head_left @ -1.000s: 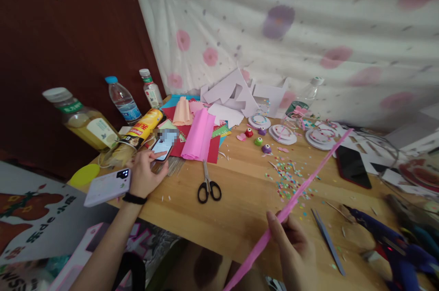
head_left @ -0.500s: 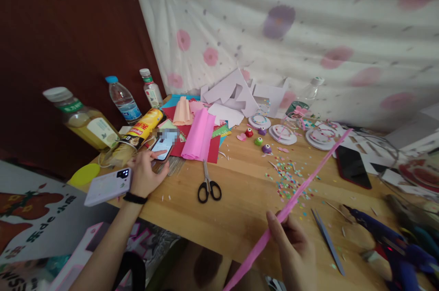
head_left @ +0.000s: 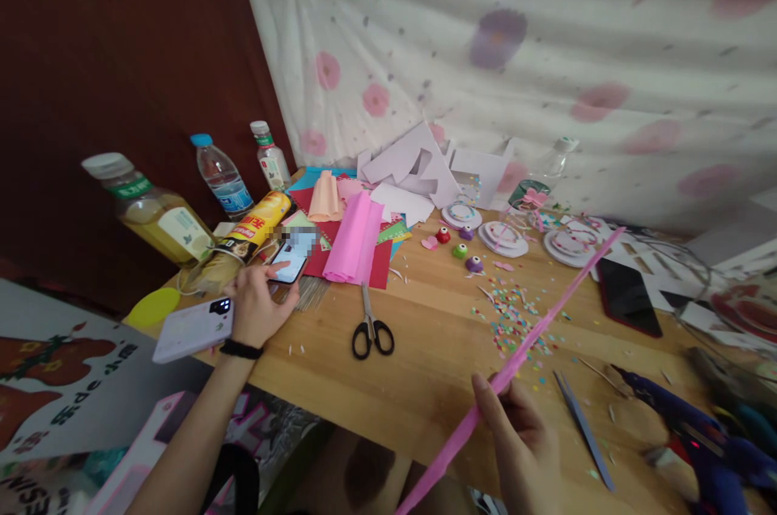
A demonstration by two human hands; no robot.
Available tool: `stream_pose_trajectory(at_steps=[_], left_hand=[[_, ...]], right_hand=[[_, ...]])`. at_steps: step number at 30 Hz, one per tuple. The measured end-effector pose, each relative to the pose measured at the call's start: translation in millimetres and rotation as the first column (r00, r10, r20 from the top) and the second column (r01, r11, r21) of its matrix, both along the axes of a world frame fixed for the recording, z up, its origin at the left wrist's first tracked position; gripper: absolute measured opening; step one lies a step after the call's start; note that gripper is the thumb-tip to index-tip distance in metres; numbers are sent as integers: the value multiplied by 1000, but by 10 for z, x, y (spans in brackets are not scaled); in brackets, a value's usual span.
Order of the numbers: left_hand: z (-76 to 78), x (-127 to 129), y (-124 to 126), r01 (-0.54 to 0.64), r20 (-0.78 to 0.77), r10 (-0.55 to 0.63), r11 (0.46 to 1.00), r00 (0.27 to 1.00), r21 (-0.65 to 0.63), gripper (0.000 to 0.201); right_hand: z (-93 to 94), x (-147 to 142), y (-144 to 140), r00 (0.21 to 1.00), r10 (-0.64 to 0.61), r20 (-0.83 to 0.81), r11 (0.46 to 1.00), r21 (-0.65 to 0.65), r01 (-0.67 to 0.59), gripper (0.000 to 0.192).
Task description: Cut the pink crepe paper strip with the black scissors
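At the lower right of the frame the right hand (head_left: 522,438) is curled with its thumb pressed on a long pink crepe-paper strip (head_left: 534,337), gripping it so the strip runs diagonally from the bottom centre up toward the right, over the wooden table (head_left: 425,373) and its scattered confetti (head_left: 513,321). Left of centre, the left hand (head_left: 258,304) reaches forward on an extended forearm with a black wristband, fingers loosely bent and a fingertip touching the lit smartphone (head_left: 290,258), holding nothing. Just left of that hand lies a lilac phone (head_left: 193,329); black scissors (head_left: 371,325) lie mid-table, with a folded pink crepe-paper roll (head_left: 355,240) farther back.
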State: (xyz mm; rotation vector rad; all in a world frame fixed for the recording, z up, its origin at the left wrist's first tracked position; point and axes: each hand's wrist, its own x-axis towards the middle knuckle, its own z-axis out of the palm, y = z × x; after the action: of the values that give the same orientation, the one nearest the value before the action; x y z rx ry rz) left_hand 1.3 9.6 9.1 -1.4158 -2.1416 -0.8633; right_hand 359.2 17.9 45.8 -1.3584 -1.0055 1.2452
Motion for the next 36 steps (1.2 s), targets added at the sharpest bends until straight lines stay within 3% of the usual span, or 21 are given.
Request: stream_pose_trajectory(at_steps=[8,13,20,30,36], left_hand=[[-1,-5,-4,-3,-23,3,1000,1000,-29,27],[-1,3,1,-5,7,6,999,1000,-52,27],[7,13,8,26,50,-27,999,998,20,37],[-12,-12,53,32,24,-30,995,999,-92,34],[-6,-18,48,47,59,-41,994,997,-101,35]], right_hand=[[58,-34,14,999,-20,-39,999,-36,18,47],[1,9,19,1000,19,-17,999,-29,-19,44],[-36,16,4,1000,-8,3,1000,-7,8,44],[146,-34,13,998,-68,-16,995,-76,66,51],[115,-42,1,998,-56,-5,998,-32,56,50]])
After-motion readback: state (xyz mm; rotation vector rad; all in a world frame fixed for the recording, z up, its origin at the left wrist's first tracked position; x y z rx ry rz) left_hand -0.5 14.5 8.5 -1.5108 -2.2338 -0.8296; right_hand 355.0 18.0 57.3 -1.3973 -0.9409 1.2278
